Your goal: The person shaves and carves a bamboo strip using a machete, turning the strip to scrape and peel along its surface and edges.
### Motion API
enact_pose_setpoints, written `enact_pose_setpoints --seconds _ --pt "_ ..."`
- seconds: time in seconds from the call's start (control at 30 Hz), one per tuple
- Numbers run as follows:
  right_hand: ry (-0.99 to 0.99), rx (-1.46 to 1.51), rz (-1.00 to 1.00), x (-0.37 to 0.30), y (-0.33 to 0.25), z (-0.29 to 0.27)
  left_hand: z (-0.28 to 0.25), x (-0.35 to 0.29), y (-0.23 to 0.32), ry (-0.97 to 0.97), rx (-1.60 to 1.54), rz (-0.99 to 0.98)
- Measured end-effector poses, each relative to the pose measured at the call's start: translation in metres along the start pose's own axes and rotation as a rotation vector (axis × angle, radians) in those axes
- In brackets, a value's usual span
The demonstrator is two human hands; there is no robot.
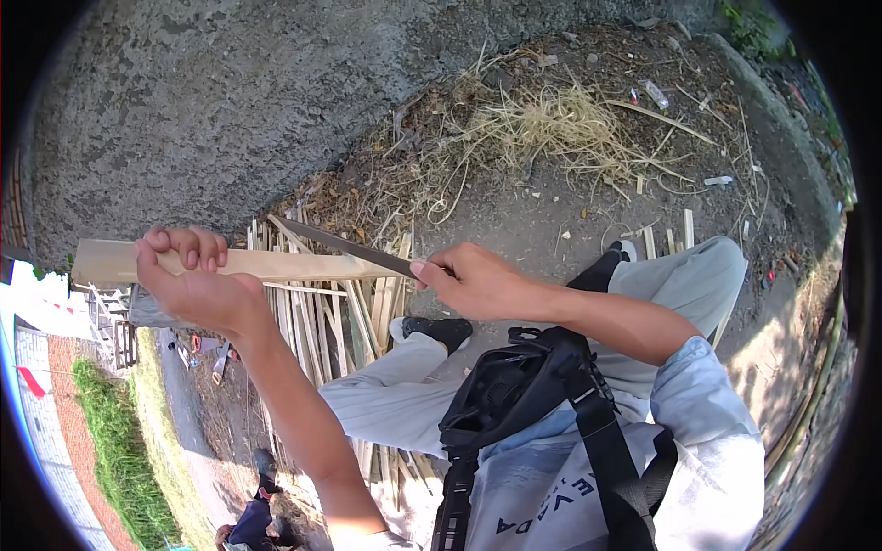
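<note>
My left hand (195, 280) grips a long pale bamboo slat (285, 264) held roughly level in front of me. My right hand (478, 280) holds the handle of a long dark knife (344, 244), thumb laid along the blade's base. The blade slants up and to the left, and its edge lies against the slat's right end. Beneath both hands lies a pile of thin split bamboo strips (326, 321) on the ground. My legs in grey trousers (680, 285) and black shoes (439, 329) show below, with a black chest pack (514, 390).
A heap of dry bamboo shavings and straw (551, 124) lies on the dirt beyond. A rough concrete wall (230, 92) fills the upper left. More bamboo poles (813, 395) lie at the right. A person (257, 519) appears at the lower left near grass.
</note>
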State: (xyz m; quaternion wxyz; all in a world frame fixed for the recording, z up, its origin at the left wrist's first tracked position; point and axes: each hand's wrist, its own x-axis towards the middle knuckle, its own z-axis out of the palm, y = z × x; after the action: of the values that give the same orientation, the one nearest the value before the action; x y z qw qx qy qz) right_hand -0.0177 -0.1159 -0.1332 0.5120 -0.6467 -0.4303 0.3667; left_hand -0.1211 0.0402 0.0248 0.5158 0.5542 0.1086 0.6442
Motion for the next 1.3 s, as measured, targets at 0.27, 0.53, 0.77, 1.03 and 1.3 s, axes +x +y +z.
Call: enact_pose_setpoints --seconds 0.27,0.53,0.77,1.03,1.3 --pt "0.085 -0.088 -0.112 0.011 -0.011 -0.011 0.045 0.006 0.013 0.005 0.257 -0.140" --pt "0.367 -0.012 0.046 0.023 0.049 -0.045 0.047 0.008 -0.012 -0.124 0.035 -0.097" --pt "0.168 -0.213 0.102 0.018 0.036 -0.033 0.045 -0.011 -0.026 -0.083 -0.025 -0.088" --pt "0.281 -0.089 -0.093 0.030 0.036 0.004 0.052 -0.017 -0.026 -0.092 0.071 0.023" --pt "0.202 -0.176 -0.187 0.023 0.014 0.001 0.046 -0.024 -0.024 -0.106 0.022 -0.015"
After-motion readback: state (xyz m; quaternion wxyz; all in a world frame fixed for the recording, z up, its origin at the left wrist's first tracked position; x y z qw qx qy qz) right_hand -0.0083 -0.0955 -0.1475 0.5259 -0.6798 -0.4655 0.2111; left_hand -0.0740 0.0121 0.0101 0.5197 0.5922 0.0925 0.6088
